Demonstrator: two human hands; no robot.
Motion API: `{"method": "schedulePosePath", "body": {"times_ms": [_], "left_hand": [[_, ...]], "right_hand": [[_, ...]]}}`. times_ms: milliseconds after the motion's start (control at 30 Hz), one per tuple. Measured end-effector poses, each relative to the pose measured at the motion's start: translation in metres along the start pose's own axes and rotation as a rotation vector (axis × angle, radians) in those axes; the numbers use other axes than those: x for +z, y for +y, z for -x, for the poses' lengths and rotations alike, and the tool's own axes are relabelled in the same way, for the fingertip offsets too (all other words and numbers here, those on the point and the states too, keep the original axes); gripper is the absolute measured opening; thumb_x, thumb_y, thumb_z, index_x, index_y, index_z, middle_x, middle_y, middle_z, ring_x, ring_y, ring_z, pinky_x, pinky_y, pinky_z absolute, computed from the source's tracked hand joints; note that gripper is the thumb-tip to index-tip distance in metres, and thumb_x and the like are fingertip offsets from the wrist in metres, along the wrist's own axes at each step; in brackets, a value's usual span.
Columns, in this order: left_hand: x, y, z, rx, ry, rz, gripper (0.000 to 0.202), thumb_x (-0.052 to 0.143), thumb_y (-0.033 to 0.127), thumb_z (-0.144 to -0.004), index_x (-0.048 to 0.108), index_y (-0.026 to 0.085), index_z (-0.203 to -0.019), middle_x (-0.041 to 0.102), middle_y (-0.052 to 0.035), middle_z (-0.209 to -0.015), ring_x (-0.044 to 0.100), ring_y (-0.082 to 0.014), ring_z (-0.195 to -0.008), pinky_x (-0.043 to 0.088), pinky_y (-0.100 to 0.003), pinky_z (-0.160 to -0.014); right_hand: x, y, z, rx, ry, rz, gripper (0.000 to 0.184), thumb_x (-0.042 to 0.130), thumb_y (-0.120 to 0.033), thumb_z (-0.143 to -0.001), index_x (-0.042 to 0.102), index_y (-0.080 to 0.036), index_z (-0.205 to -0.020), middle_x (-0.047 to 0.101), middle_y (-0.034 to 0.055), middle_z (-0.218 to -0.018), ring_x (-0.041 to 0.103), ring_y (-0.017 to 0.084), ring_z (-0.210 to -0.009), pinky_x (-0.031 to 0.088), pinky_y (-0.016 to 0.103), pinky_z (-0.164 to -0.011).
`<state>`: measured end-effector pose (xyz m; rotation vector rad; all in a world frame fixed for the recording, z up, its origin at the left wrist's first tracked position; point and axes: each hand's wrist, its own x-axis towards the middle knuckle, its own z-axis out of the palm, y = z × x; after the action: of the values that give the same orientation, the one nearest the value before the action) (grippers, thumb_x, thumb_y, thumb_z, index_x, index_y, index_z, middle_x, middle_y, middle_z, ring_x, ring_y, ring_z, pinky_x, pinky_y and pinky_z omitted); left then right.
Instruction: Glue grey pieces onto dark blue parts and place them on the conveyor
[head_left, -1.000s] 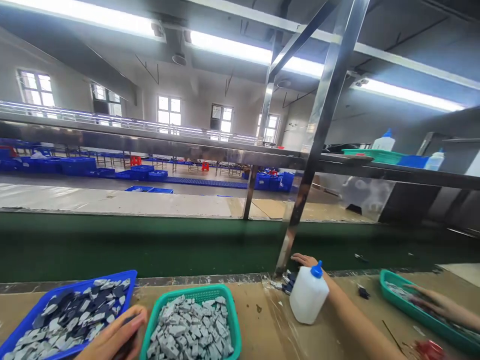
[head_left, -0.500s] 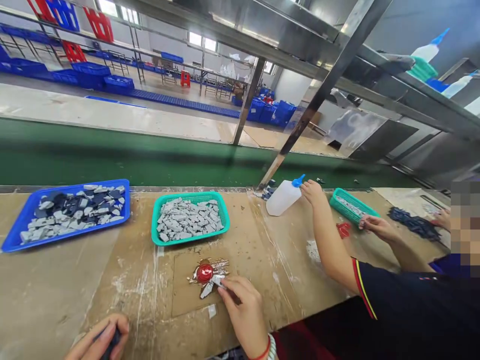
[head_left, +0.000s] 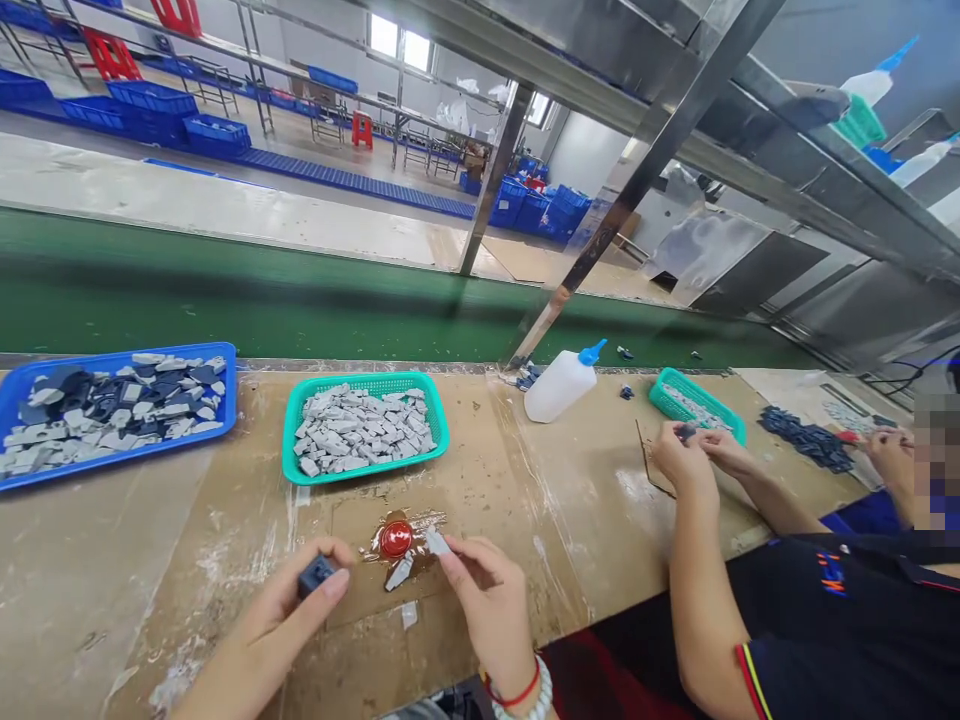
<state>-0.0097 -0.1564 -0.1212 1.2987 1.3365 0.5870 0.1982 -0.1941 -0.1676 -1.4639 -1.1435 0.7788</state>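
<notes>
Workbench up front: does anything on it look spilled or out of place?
Yes: a glossy red blob sits in a dark red smear on the workbench. It looks like a spill. A grey piece lies beside it, outside the teal basket.

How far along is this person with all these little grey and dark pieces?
Judging by the bench, partway. Apparently done: a blue plastic tray holds dark and grey pieces. In hand: the left hand grips a dark blue block, and the right hand pinches a small grey piece beside a glossy red dome. Apparently left: a teal plastic basket piled with loose grey pieces.
</notes>
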Motion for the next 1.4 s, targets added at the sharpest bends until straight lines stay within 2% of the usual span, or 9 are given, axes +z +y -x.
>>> {"method": "schedulePosePath", "body": {"times_ms": [133,267,433,600,833,1000,1100,1267,1400], "left_hand": [[0.016,0.007,-0.014,0.08,-0.287,0.021,0.043,0.046,0.065,-0.085,0.05,0.027,-0.106,0.052,0.0011,-0.09,0.047,-0.0165,-0.082,0.037,-0.025,-0.074],[0.028,0.013,-0.016,0.156,-0.36,0.105,0.035,0.052,0.054,-0.089,0.048,0.027,-0.111,0.055,-0.0002,-0.098,0.051,-0.0172,-0.092,0.039,-0.025,-0.077],[0.031,0.016,-0.01,0.181,-0.308,0.105,0.032,0.051,0.05,-0.091,0.048,0.028,-0.115,0.058,-0.0008,-0.111,0.053,-0.0188,-0.104,0.041,-0.024,-0.079],[0.03,0.016,-0.008,0.284,-0.208,-0.009,0.028,0.047,0.049,-0.093,0.051,0.028,-0.111,0.061,0.0017,-0.1,0.058,-0.016,-0.092,0.042,-0.024,-0.077],[0.032,0.026,0.001,0.303,-0.102,-0.14,0.03,0.033,0.047,-0.097,0.049,0.027,-0.113,0.062,0.0016,-0.094,0.059,-0.0156,-0.086,0.041,-0.026,-0.078],[0.035,0.019,0.007,0.234,-0.059,-0.109,0.032,0.027,0.043,-0.099,0.048,0.028,-0.117,0.062,0.0002,-0.102,0.057,-0.0179,-0.094,0.039,-0.029,-0.083],[0.038,0.01,0.002,0.22,-0.031,-0.034,0.03,0.03,0.037,-0.097,0.053,0.026,-0.112,0.061,-0.001,-0.113,0.055,-0.0198,-0.104,0.038,-0.03,-0.09],[0.039,-0.008,-0.006,0.079,-0.098,0.247,0.026,0.04,0.034,-0.085,0.06,0.019,-0.096,0.063,-0.0024,-0.087,0.055,-0.0179,-0.074,0.041,-0.028,-0.069],[0.009,-0.028,0.002,-0.068,-0.09,0.463,0.037,0.046,0.048,-0.083,0.057,0.018,-0.1,0.045,0.0033,-0.055,0.039,-0.0118,-0.05,0.03,-0.022,-0.049]], "right_hand": [[-0.002,-0.017,-0.008,0.091,-0.073,-0.337,0.014,0.07,-0.031,-0.08,0.076,-0.021,-0.089,0.066,0.002,-0.073,0.056,0.009,-0.05,0.049,0.02,-0.045],[0.001,-0.038,-0.007,-0.11,-0.071,-0.256,0.015,0.07,-0.018,-0.08,0.076,-0.027,-0.09,0.07,0.0031,-0.084,0.067,0.014,-0.072,0.057,0.022,-0.063],[0.005,-0.054,-0.004,-0.317,-0.115,-0.1,0.024,0.068,-0.009,-0.08,0.076,-0.027,-0.095,0.07,0.0041,-0.085,0.068,0.014,-0.077,0.057,0.021,-0.067],[0.013,-0.057,0.001,-0.323,-0.138,-0.061,0.017,0.064,-0.012,-0.083,0.077,-0.022,-0.088,0.066,0.0054,-0.078,0.065,0.013,-0.068,0.054,0.02,-0.06],[0.014,-0.058,0.009,-0.476,-0.21,0.053,0.017,0.059,-0.009,-0.086,0.072,-0.014,-0.077,0.059,0.0049,-0.072,0.057,0.01,-0.061,0.048,0.019,-0.056],[0.014,-0.065,0.013,-0.7,-0.215,0.421,0.028,0.046,-0.01,-0.092,0.067,-0.011,-0.073,0.055,0.0042,-0.063,0.048,0.01,-0.052,0.04,0.019,-0.047],[0.021,-0.068,0.012,-0.715,-0.244,0.554,0.038,0.038,-0.012,-0.094,0.064,-0.014,-0.066,0.052,0.0032,-0.059,0.045,0.01,-0.049,0.037,0.02,-0.045],[0.028,-0.07,0.012,-0.596,-0.407,0.393,0.047,0.036,-0.032,-0.098,0.068,-0.015,-0.067,0.059,0.006,-0.066,0.056,0.013,-0.055,0.047,0.021,-0.052],[0.011,-0.079,-0.01,-0.561,-0.623,0.294,0.032,0.054,-0.042,-0.091,0.074,-0.018,-0.085,0.07,0.005,-0.08,0.066,0.014,-0.067,0.052,0.022,-0.063]]}}
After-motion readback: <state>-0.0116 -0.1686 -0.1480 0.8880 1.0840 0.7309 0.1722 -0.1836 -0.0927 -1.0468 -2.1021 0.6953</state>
